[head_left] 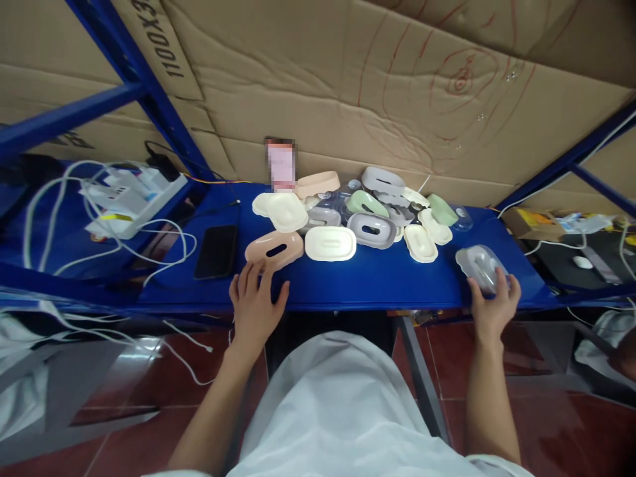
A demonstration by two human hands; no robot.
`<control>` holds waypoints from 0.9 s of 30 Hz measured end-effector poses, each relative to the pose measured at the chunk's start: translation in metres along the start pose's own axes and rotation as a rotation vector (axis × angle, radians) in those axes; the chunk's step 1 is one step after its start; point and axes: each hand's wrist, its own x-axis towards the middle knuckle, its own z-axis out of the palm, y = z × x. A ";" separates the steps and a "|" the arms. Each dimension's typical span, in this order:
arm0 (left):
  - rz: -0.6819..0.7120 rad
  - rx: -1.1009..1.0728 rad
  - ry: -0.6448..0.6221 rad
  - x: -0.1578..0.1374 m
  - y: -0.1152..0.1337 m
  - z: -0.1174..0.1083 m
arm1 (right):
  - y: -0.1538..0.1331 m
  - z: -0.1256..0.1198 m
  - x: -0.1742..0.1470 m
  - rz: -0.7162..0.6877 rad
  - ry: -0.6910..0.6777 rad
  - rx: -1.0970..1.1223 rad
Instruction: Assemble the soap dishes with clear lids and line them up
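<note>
The left grip was spread loose, and a peach dish just beyond it was touched. A clear dish was held by the right grip. On the blue worktop, a black phone was seen to the left of the left grip.

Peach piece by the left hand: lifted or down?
Down: the peach piece rests on the blue tabletop; left hand's thumb is clear.
</note>
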 end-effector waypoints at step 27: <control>0.058 -0.068 0.123 0.000 -0.004 0.009 | -0.218 0.033 -0.029 -0.872 -0.576 0.453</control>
